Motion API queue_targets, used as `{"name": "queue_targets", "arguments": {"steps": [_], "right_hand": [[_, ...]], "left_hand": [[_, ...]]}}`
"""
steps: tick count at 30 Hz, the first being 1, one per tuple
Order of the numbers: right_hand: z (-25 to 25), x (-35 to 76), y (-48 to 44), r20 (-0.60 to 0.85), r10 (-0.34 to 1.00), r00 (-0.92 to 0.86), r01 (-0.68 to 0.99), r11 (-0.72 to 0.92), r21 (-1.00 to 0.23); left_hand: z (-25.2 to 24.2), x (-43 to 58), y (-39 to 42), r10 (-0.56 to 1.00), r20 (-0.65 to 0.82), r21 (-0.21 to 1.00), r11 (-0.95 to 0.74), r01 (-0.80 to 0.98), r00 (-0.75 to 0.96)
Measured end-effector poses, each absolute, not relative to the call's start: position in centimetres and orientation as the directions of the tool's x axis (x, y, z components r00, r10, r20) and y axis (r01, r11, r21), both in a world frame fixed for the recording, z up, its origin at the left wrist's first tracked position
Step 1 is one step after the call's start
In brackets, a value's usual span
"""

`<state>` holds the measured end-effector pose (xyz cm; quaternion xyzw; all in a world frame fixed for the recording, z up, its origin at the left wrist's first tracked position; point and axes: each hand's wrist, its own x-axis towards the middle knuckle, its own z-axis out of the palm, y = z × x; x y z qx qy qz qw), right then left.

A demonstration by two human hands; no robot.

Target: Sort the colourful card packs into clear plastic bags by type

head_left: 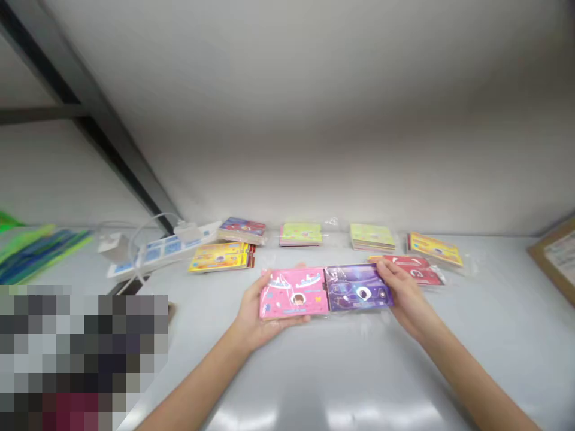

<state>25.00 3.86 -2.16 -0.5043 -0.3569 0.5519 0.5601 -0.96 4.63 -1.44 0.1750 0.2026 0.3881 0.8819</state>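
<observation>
My left hand (254, 317) grips a pink card pack (294, 293) in clear plastic, thumb on top and fingers beneath. My right hand (406, 296) pinches a purple card (359, 288) with an eye-like print by its right end. The pink and purple pieces lie level, edge to edge, above the tabletop. Whether the purple card is inside the same clear wrap, I cannot tell. Just behind my right hand is a red card pack (415, 270), partly covered by the fingers.
Along the back lie yellow cards (220, 257), a dark red-blue stack (242, 226), green packs (300, 233) and a yellow pack (435, 248). A power strip (166, 248) with cables sits left. A cardboard box (557, 257) stands right. The lower left is pixelated.
</observation>
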Motion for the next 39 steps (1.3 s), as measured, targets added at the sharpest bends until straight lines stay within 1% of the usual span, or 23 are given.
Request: {"name": "queue_targets", "arguments": {"steps": [4,8,14,16,18,21,23,26,29,32,35,37,39], "right_hand": [[-2.1,24.9,3.8,-0.180,0.981,0.069,-0.314,-0.149,-0.937],[-2.0,24.8,3.7,-0.170,0.983,0.069,-0.298,-0.142,-0.944],[-1.8,24.2,3.4,-0.163,0.985,0.061,-0.365,-0.130,-0.922],[-1.9,23.9,3.3,-0.164,0.986,0.032,-0.316,-0.145,-0.937],[-2.0,23.6,3.3,-0.138,0.990,-0.006,-0.226,-0.136,-0.964],[-2.1,23.3,3.2,-0.094,0.993,-0.074,-0.104,-0.102,-0.989],[-2.1,23.1,3.1,-0.094,0.986,-0.135,-0.057,-0.102,-0.993],[-2.0,23.0,2.9,-0.114,0.961,-0.252,-0.048,-0.130,-0.990],[-2.1,22.9,2.7,-0.116,0.944,-0.309,-0.091,-0.151,-0.984],[-2.2,22.9,2.5,-0.122,0.942,-0.314,-0.134,-0.171,-0.976],[-2.1,23.0,2.5,-0.130,0.945,-0.301,-0.140,-0.178,-0.974],[-2.0,23.2,2.6,-0.124,0.951,-0.282,-0.123,-0.164,-0.979],[-2.0,23.4,2.8,-0.102,0.969,-0.224,-0.107,-0.128,-0.986]], "left_hand": [[-1.4,-1.0,4.6,0.765,-0.248,0.453,0.634,-0.626,0.595],[-1.2,-1.0,4.6,0.769,-0.245,0.452,0.630,-0.632,0.591],[-1.5,-1.2,4.8,0.772,-0.240,0.451,0.625,-0.637,0.588],[-1.6,-1.0,4.8,0.757,-0.218,0.469,0.635,-0.614,0.616],[-1.7,-0.6,4.6,0.735,-0.199,0.495,0.647,-0.580,0.649],[-1.8,0.0,4.3,0.718,-0.198,0.534,0.650,-0.541,0.667],[-1.9,0.2,4.1,0.714,-0.200,0.543,0.650,-0.531,0.670],[-2.2,0.3,4.0,0.709,-0.191,0.535,0.655,-0.534,0.679],[-2.3,0.4,4.0,0.701,-0.177,0.528,0.660,-0.535,0.691],[-2.3,0.4,3.9,0.696,-0.169,0.534,0.660,-0.529,0.698],[-2.2,0.4,3.9,0.702,-0.154,0.553,0.644,-0.528,0.695],[-2.2,0.3,3.9,0.708,-0.144,0.562,0.634,-0.532,0.692],[-2.2,0.2,3.9,0.715,-0.135,0.562,0.625,-0.541,0.686]]}}
